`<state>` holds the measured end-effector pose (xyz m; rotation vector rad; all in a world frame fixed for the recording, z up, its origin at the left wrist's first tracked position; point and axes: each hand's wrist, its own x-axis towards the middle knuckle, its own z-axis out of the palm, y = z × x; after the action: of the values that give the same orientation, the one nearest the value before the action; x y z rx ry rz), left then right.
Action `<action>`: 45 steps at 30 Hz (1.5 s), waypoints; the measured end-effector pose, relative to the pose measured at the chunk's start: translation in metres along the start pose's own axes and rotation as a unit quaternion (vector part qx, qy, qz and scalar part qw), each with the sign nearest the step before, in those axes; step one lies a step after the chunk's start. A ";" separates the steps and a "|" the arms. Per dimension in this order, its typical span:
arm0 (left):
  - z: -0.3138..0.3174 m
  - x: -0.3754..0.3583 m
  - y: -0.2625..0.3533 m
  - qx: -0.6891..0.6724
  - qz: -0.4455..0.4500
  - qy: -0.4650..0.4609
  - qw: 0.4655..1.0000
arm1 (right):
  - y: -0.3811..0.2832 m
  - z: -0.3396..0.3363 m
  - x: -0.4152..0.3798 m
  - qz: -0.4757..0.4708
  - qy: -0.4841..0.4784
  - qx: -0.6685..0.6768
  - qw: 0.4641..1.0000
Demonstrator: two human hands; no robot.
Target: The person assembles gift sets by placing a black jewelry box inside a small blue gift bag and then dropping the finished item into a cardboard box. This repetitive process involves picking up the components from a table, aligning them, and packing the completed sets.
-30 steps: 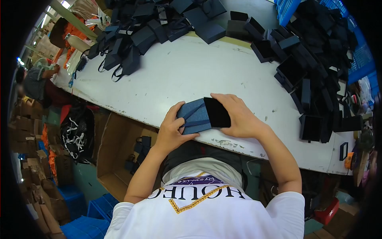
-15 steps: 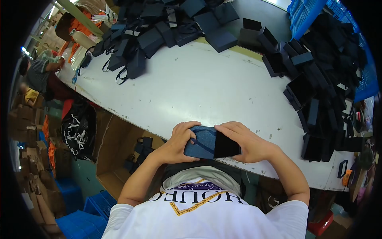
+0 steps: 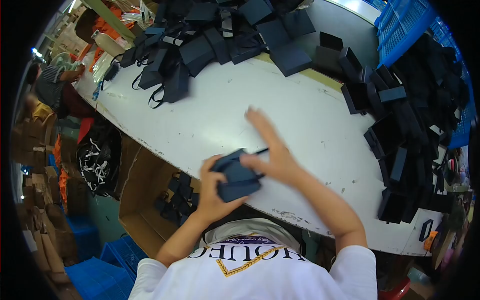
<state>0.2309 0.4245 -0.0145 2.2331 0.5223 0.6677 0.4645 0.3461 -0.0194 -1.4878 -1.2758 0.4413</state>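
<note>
- Left hand (image 3: 211, 196) clasps dark-blue rectangular cardboard box (image 3: 237, 186) from its left; long axis unclear.
- Right hand (image 3: 281, 162), blurred, spreads open, thumb over box's right; contact unclear.

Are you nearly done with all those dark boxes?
Probably not. The small boxes in the carton look finished. The left hand holds one box, with the blurry right hand over it. The ribboned boxes and open boxes heaped on the table seem left, too many to count.
</note>
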 end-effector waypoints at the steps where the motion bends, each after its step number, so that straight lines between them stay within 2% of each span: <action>1: -0.015 -0.012 -0.002 0.026 -0.025 0.049 0.998 | 0.013 -0.010 0.029 -0.024 0.015 -0.099 0.995; 2: -0.031 -0.028 -0.005 0.042 -0.072 0.098 0.992 | 0.032 -0.025 0.058 -0.009 0.070 -0.190 0.979; 4: -0.063 -0.065 -0.012 0.088 -0.184 0.186 0.961 | 0.072 -0.060 0.112 0.036 0.134 -0.393 0.909; 5: -0.079 -0.086 -0.017 0.117 -0.250 0.222 0.935 | 0.081 -0.074 0.129 0.049 0.127 -0.435 0.890; 6: -0.094 -0.117 -0.034 0.147 -0.280 0.237 0.919 | 0.087 -0.086 0.142 0.062 0.119 -0.476 0.869; 7: -0.102 -0.138 -0.049 0.177 -0.310 0.250 0.900 | 0.092 -0.094 0.156 0.104 0.086 -0.475 0.870; 9: -0.102 -0.137 -0.043 0.228 -0.330 0.273 0.874 | 0.096 -0.105 0.172 0.193 0.018 -0.469 0.862; 10: -0.102 -0.136 -0.039 0.252 -0.340 0.283 0.861 | 0.095 -0.109 0.171 0.172 0.041 -0.482 0.858; 12: -0.094 -0.113 -0.036 0.209 -0.272 0.255 0.904 | 0.087 -0.121 0.160 0.168 0.062 -0.303 0.936; 13: -0.087 -0.095 -0.036 0.184 -0.237 0.241 0.923 | 0.082 -0.127 0.152 0.164 0.072 -0.212 0.961; 14: -0.079 -0.076 -0.034 0.158 -0.195 0.212 0.944 | 0.060 -0.127 0.137 0.210 0.102 -0.075 0.970; 15: -0.070 -0.058 -0.035 0.150 -0.161 0.178 0.959 | 0.045 -0.125 0.118 0.242 0.115 0.080 0.960; 16: -0.059 -0.039 -0.034 0.119 -0.129 0.158 0.972 | 0.031 -0.123 0.096 0.267 0.130 0.233 0.926; 17: -0.048 -0.022 -0.034 0.100 -0.088 0.134 0.982 | 0.021 -0.124 0.076 0.281 0.147 0.381 0.869; 19: -0.026 0.016 -0.021 0.048 -0.001 0.071 0.996 | 0.030 -0.126 0.036 0.282 0.128 0.441 0.843; 22: 0.009 0.055 0.013 -0.037 0.043 -0.023 0.998 | 0.023 -0.110 -0.018 0.268 0.123 0.485 0.823; 25: 0.036 0.073 0.040 -0.142 0.017 -0.022 0.989 | -0.004 -0.080 -0.059 0.268 0.161 0.501 0.807; 26: 0.044 0.078 0.042 -0.130 0.027 0.022 0.991 | -0.012 -0.073 -0.073 0.264 0.149 0.517 0.801; 29: 0.055 0.085 0.047 -0.175 -0.117 -0.048 0.976 | -0.043 -0.041 -0.109 0.300 0.193 0.533 0.767; 30: 0.059 0.084 0.051 -0.192 -0.166 -0.063 0.965 | -0.052 -0.031 -0.120 0.342 0.185 0.505 0.770; 31: 0.060 0.083 0.048 -0.116 -0.133 -0.095 0.980 | -0.059 -0.025 -0.131 0.382 0.178 0.477 0.771; 32: 0.060 0.076 0.044 -0.037 -0.097 -0.133 0.986 | -0.066 -0.023 -0.149 0.450 0.087 0.399 0.794; 33: 0.059 0.075 0.042 0.041 -0.060 -0.166 0.983 | -0.069 -0.020 -0.154 0.445 0.085 0.421 0.786; 34: 0.060 0.075 0.044 0.042 -0.055 -0.159 0.985 | -0.073 -0.020 -0.156 0.438 0.079 0.415 0.793; 37: 0.054 0.084 0.047 0.036 -0.125 -0.262 0.956 | -0.077 -0.014 -0.163 0.412 0.097 0.408 0.809; 39: 0.055 0.086 0.042 -0.080 -0.177 -0.267 0.944 | -0.076 -0.011 -0.164 0.394 0.103 0.400 0.821; 41: 0.054 0.088 0.041 -0.216 -0.251 -0.283 0.900 | -0.075 -0.007 -0.166 0.382 0.101 0.387 0.833; 44: 0.051 0.088 0.051 -0.309 -0.298 -0.202 0.880 | -0.075 -0.001 -0.169 0.361 0.103 0.381 0.845; 45: 0.053 0.087 0.049 -0.303 -0.289 -0.183 0.889 | -0.075 0.002 -0.170 0.353 0.108 0.371 0.852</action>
<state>0.3386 0.4120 0.0170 1.4476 0.6363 0.0608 0.3673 0.1880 -0.0131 -1.2177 -0.2454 1.0740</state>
